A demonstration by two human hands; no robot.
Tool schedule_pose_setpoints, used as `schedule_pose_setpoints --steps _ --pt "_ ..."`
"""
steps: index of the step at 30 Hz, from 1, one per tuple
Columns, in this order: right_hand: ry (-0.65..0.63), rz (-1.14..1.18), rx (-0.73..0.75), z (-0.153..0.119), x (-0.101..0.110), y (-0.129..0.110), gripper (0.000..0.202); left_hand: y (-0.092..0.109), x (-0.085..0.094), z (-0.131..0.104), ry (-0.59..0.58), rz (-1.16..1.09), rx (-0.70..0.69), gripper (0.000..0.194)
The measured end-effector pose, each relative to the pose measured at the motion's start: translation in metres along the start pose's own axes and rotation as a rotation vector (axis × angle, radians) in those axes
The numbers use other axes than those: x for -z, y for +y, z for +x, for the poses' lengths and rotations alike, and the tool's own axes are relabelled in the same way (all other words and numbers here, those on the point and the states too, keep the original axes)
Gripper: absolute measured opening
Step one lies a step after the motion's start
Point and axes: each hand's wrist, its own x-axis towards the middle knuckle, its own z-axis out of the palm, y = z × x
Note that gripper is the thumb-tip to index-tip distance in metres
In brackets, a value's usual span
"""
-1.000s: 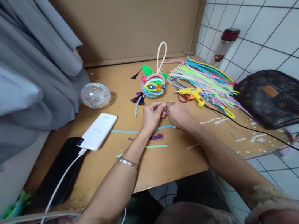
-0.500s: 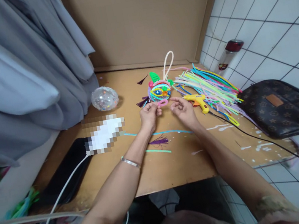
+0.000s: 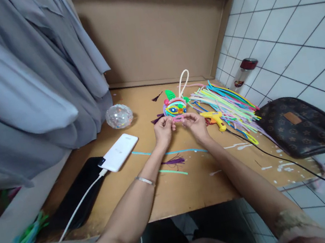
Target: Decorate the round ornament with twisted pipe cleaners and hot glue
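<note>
A small pink loop (image 3: 178, 118) is pinched at its left end by my left hand (image 3: 164, 131). At its right end, the thumb and fingertips of my right hand (image 3: 195, 126) close on it. Just behind the loop sits a colorful lion-like ornament (image 3: 175, 106) with blue eyes, green ears and a cream hanging loop (image 3: 184, 82). To the right of my right hand lies a yellow glue gun (image 3: 214, 119). A blue strip (image 3: 174, 152), a purple tassel (image 3: 174, 161) and a pale green strip (image 3: 174, 172) rest on the table between my forearms.
A clear ball (image 3: 119, 116), a white phone (image 3: 118, 152) and a black case (image 3: 78, 195) are at the left. Colored strips (image 3: 225, 104), a bottle (image 3: 244, 71) and a brown bag (image 3: 301, 126) stand right. The glue gun's black cord (image 3: 277, 155) runs across the table's right side.
My right hand has moved left to the pink loop and closed on it. The whole view has shifted slightly, with the table now lower in the picture.
</note>
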Motion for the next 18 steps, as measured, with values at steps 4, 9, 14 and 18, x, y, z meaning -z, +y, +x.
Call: schedule_pose_setpoints --steps 4,9,14,18 --pt "0.012 0.01 0.022 0.016 -0.01 -0.008 0.021 0.009 -0.001 0.019 0.025 0.057 -0.015 0.025" --pt "0.104 -0.092 0.029 0.031 -0.022 -0.01 0.014 0.013 -0.005 0.036 0.057 0.152 -0.064 0.025" --pt "0.134 -0.198 0.027 0.033 -0.028 -0.013 0.008 0.005 -0.005 0.043 0.102 0.178 -0.086 0.024" --pt "0.131 -0.26 -0.002 0.035 -0.032 -0.013 0.007 0.0 -0.002 0.047 0.116 0.192 -0.106 0.027"
